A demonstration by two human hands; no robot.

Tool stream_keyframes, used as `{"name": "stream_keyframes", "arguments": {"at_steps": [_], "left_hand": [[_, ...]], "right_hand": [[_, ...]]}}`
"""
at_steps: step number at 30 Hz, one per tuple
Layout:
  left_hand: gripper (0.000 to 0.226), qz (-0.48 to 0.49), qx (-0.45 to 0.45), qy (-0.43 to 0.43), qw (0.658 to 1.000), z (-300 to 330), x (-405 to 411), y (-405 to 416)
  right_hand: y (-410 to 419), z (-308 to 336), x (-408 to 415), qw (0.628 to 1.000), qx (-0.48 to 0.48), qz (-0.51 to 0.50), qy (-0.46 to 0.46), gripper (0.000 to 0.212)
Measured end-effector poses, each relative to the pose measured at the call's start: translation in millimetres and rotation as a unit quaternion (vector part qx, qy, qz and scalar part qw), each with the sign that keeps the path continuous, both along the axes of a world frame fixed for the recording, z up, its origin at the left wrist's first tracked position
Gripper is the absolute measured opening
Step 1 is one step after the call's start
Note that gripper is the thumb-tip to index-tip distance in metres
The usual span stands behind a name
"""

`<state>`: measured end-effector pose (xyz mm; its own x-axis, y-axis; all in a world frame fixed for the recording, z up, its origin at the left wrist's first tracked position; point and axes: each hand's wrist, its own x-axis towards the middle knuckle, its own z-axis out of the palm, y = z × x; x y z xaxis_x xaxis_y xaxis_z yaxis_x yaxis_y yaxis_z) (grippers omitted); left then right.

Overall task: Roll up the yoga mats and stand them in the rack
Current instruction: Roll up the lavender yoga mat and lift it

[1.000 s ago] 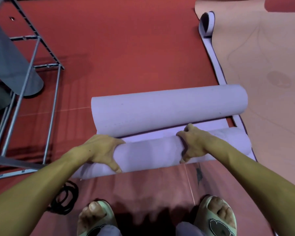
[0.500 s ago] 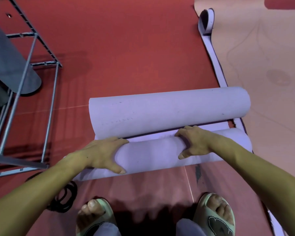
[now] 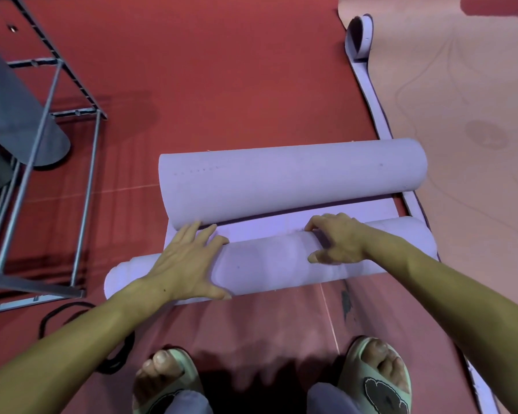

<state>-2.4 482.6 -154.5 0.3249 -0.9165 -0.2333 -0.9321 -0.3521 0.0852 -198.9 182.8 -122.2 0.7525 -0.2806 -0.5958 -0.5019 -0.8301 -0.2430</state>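
A lavender yoga mat lies on the red floor, curled from both ends. Its near roll (image 3: 266, 264) lies under both my hands, and its far roll (image 3: 290, 177) sits just beyond, with a narrow flat strip between them. My left hand (image 3: 186, 264) presses flat on the near roll's left part, straight fingers reaching to the far roll. My right hand (image 3: 338, 237) arches over the near roll right of centre, fingers curled over the top and thumb on the near side. The grey metal rack (image 3: 72, 115) stands at the left.
A grey rolled mat (image 3: 18, 115) leans inside the rack. A peach mat (image 3: 461, 115) lies spread at the right, over a lavender strip with a curled end (image 3: 359, 37). A black cord (image 3: 57, 318) lies near my left foot. My sandalled feet stand just behind the roll.
The near roll has rolled forward toward the far roll, narrowing the flat strip. My left hand has flattened and slid forward over the roll; my right hand stays curled on it.
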Motion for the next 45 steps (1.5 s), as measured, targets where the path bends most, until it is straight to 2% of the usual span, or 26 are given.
{"name": "stream_keyframes", "arguments": {"at_steps": [4, 8, 10, 12, 14, 19, 23, 27, 33, 36, 40, 43, 45], "left_hand": [[0.126, 0.016, 0.062, -0.012, 0.998, 4, 2, -8], [0.124, 0.054, 0.079, 0.018, 0.995, 17, 14, -22], [0.123, 0.063, 0.058, -0.028, 0.996, 27, 41, -40], [0.121, 0.134, 0.028, -0.061, 0.989, 47, 74, -61], [0.110, 0.202, 0.012, -0.045, 0.978, 67, 98, -80], [0.101, 0.061, 0.043, -0.048, 0.996, 62, 63, -91], [0.101, 0.062, 0.056, 0.003, 0.996, 43, 43, -76], [0.111, 0.027, 0.034, 0.010, 0.999, 24, 32, -63], [0.119, -0.018, 0.070, -0.017, 0.997, 0, 22, -51], [0.118, -0.024, 0.046, -0.022, 0.998, -1, 23, -52], [0.120, -0.032, 0.001, -0.036, 0.999, -6, 18, -47], [0.117, -0.009, 0.009, -0.011, 1.000, -7, 16, -44], [0.110, 0.008, 0.007, 0.023, 1.000, -3, 19, -47]], "right_hand": [[1, 0, 7, 0.999, -0.034, -0.013, -0.006, 0.068], [4, 0, 12, 0.998, -0.042, -0.035, -0.038, 0.052], [4, 0, 12, 0.998, -0.038, -0.036, -0.033, 0.048], [6, 2, 12, 0.998, -0.035, -0.039, -0.029, 0.048], [6, 2, 13, 0.998, -0.038, -0.041, -0.030, 0.048], [1, 0, 16, 0.997, -0.041, -0.050, -0.034, 0.046], [7, -3, 23, 0.992, -0.084, -0.068, -0.066, 0.043], [14, -8, 27, 0.983, -0.140, -0.063, -0.104, 0.034], [20, -5, 21, 0.976, -0.154, -0.051, -0.142, 0.028], [25, -5, 11, 0.974, -0.174, -0.019, -0.142, 0.038], [25, -3, -1, 0.980, -0.171, 0.033, -0.093, 0.093], [24, -11, -2, 0.974, -0.200, 0.076, -0.068, 0.118], [25, -17, 1, 0.970, -0.216, 0.079, -0.072, 0.127]]}}
